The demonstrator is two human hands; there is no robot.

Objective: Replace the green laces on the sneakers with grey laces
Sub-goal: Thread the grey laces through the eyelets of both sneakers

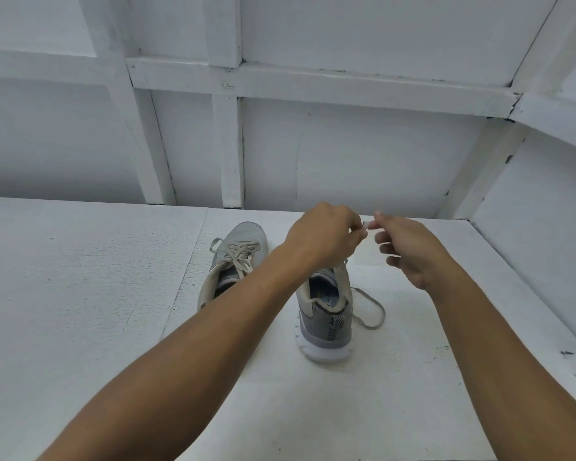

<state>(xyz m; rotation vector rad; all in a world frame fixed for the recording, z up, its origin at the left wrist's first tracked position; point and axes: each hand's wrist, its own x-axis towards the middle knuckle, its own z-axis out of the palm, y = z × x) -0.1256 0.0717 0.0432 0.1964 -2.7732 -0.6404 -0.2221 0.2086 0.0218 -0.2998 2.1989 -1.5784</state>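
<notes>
Walls (pixel 346 154) shut in the white table (pixel 80 294) at the back and on the right, and its top ran wide to the left. Both hands hung above the right sneaker (pixel 326 314). The left hand (pixel 326 234) was curled and pinched a pale lace end (pixel 365 226). The right hand (pixel 409 251) pinched it too, with thumb and first finger. A grey lace (pixel 371 311) lay looped on the table just beside that shoe. The left sneaker (pixel 246 234) stood near, laced up.
</notes>
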